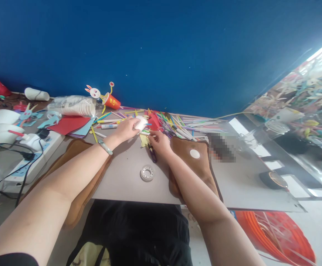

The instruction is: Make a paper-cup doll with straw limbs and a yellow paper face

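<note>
My left hand (126, 130) is wrapped round a white paper cup (141, 123), which lies tilted toward the right. Close beside it, my right hand (160, 143) has its fingers curled together near the cup's lower right side. Whatever sits between those fingertips is too small to make out. Dark-handled scissors (152, 154) lie just left of the right hand, with a scrap of yellow paper (143, 140) by their tip. Nearer to me, a roll of clear tape (147, 173) rests on the table. Red paper (154, 120) lies behind the hands.
Many coloured strips and pens (188, 125) spread along the wall. At left are stacked paper cups (79, 108), red card (70, 125), a power strip (39, 155) and a red cup with a rabbit face (112, 101). Brown cushions (190, 168) flank the work area. An orange bin (277, 236) stands right.
</note>
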Demonstrator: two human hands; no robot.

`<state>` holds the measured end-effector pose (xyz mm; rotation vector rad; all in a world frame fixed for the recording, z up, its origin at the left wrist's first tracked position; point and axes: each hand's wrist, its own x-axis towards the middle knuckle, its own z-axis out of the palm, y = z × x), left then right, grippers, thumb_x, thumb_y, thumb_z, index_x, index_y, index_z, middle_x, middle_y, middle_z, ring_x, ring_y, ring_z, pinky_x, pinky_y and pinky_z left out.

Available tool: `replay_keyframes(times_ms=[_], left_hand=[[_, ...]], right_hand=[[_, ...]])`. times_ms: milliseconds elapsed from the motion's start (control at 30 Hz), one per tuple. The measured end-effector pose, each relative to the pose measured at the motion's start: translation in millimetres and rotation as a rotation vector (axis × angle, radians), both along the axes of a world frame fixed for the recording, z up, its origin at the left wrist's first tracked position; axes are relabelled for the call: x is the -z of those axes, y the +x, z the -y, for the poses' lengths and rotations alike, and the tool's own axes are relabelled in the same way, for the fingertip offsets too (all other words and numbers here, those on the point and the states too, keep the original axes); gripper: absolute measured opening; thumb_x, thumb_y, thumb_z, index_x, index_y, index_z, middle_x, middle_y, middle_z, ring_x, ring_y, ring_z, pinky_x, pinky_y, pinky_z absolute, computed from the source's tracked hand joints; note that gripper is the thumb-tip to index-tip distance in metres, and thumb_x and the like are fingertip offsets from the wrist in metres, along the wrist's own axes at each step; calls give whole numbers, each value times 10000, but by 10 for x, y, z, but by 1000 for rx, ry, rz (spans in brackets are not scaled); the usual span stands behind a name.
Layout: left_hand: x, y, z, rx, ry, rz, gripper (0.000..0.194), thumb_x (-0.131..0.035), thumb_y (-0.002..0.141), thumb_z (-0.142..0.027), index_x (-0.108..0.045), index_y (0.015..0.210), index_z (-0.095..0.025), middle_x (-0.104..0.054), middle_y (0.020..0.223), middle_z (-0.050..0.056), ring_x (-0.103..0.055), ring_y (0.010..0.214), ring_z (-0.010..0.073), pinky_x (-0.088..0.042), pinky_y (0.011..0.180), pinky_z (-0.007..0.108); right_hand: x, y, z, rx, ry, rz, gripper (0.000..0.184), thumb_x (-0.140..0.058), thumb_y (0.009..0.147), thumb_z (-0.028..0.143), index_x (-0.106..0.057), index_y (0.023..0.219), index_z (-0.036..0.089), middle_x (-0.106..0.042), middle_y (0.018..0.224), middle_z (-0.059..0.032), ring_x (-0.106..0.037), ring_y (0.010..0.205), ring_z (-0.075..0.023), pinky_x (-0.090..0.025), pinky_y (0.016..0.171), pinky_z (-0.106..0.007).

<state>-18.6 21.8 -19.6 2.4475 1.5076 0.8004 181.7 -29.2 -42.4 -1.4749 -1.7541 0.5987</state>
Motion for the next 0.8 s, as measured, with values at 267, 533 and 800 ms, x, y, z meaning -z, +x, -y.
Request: replay_keyframes(times_ms=[267, 533, 800], left_hand=[[128, 2, -82, 86, 90, 102, 238, -686, 788, -231, -613, 1009, -183, -619, 1088, 98, -587, 1064, 259, -487, 928, 382], [72, 47, 14, 119, 11, 88, 506, -667, 761, -131, -525, 1245, -173, -618, 1160, 116, -605, 1060, 275, -482, 920, 393], [55, -6, 98, 204, 56, -45, 614, -638, 794, -122, -493, 1368, -281, -471, 1276, 113, -633, 1012, 246, -517, 902, 392]], right_hand=[[103, 31, -81, -25, -7, -116, 468, -570, 863, 276, -619, 1308, 139, -747, 1012, -123, -696, 708, -172, -598, 729, -336], [151, 4, -90, -107, -7, -219, 481, -545, 876, 276, -582, 1341, 160, -702, 1166, -145, -706, 755, -165, -611, 691, -319], [98, 5, -44, -176, 258, -88, 392, -588, 817, 195, -653, 1204, 189, -674, 1225, -120, -694, 819, -166, -603, 797, -345]])
